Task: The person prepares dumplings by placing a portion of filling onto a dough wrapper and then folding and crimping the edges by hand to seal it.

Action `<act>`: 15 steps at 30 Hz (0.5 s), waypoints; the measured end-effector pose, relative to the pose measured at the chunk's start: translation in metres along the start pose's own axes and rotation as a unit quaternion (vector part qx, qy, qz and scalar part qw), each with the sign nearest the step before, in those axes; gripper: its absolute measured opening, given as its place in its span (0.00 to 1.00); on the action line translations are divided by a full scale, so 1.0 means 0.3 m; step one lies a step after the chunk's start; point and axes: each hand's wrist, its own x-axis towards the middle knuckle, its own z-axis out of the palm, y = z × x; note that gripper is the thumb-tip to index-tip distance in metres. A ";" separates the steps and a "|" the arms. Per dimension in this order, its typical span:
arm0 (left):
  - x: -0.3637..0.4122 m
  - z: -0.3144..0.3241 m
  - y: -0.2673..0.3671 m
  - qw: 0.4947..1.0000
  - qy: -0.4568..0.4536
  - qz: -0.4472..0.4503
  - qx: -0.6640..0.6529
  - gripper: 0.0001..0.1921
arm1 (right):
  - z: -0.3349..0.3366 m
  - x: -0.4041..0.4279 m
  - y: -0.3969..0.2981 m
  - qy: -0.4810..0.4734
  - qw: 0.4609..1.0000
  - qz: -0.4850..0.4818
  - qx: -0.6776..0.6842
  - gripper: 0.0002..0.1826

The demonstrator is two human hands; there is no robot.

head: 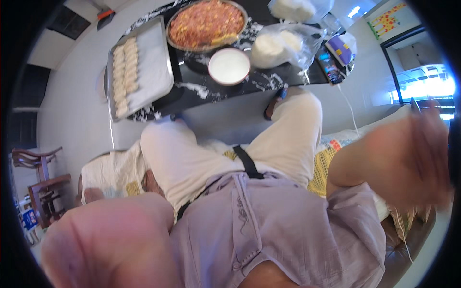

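Observation:
Both my arms are raised close to the camera. My right hand is blurred at the right edge, and I cannot tell how its fingers stand. At the lower left my other forearm bends up, its hand out of view. On the black marbled table before me stand a paper-lined metal tray with rows of filled dumplings, a round metal dish of minced filling, a bowl of white contents and clear plastic bags holding white rounds, perhaps dough. Neither arm touches them.
A phone showing a lit screen lies by a purple pack at the table's right end, with a white cable hanging down. I sit on a brown couch with patterned covers. A wooden chair stands at the far left.

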 end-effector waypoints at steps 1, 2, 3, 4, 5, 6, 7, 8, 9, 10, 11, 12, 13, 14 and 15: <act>0.006 0.002 -0.010 0.999 0.005 0.013 0.032 0.06 | -0.011 -0.033 0.056 0.028 0.999 0.031 -0.017 0.11; -0.007 -0.001 -0.007 0.996 -0.003 0.016 0.083 0.06 | -0.011 -0.100 0.130 0.045 0.995 0.089 -0.025 0.11; -0.026 -0.010 -0.004 0.991 -0.016 0.016 0.135 0.06 | -0.017 -0.179 0.196 0.030 0.981 0.187 -0.051 0.10; -0.070 -0.009 -0.009 0.978 -0.069 -0.017 0.199 0.05 | -0.034 -0.276 0.257 -0.028 0.938 0.324 -0.119 0.10; -0.146 0.014 -0.074 0.967 -0.115 -0.061 0.221 0.05 | -0.095 -0.322 0.325 -0.114 0.901 0.363 -0.211 0.10; -0.183 0.018 -0.086 0.943 -0.167 -0.095 0.273 0.06 | -0.116 -0.381 0.398 -0.103 0.889 0.396 -0.204 0.09; -0.249 0.013 -0.148 0.946 -0.174 -0.132 0.241 0.04 | -0.162 -0.440 0.455 -0.092 0.873 0.429 -0.211 0.09; -0.319 -0.006 -0.201 0.943 -0.183 -0.169 0.220 0.04 | -0.195 -0.478 0.498 -0.134 0.844 0.458 -0.245 0.09; -0.374 -0.032 -0.218 0.924 -0.195 -0.247 0.218 0.04 | -0.217 -0.509 0.540 -0.174 0.813 0.486 -0.269 0.10; -0.420 -0.056 -0.232 0.900 -0.204 -0.322 0.213 0.04 | -0.232 -0.532 0.577 -0.214 0.779 0.510 -0.295 0.12; -0.462 -0.080 -0.243 0.876 -0.229 -0.351 0.238 0.02 | -0.235 -0.568 0.620 -0.229 0.768 0.511 -0.311 0.12; -0.508 -0.099 -0.257 0.852 -0.251 -0.381 0.257 0.01 | -0.246 -0.603 0.659 -0.246 0.754 0.511 -0.332 0.12; -0.555 -0.113 -0.268 0.846 -0.261 -0.386 0.259 0.03 | -0.249 -0.623 0.683 -0.263 0.740 0.511 -0.350 0.13; -0.602 -0.129 -0.276 0.839 -0.270 -0.390 0.266 0.04 | -0.233 -0.632 0.697 -0.278 0.738 0.501 -0.358 0.13; -0.642 -0.141 -0.284 0.833 -0.278 -0.395 0.270 0.06 | -0.219 -0.631 0.706 -0.293 0.734 0.490 -0.368 0.13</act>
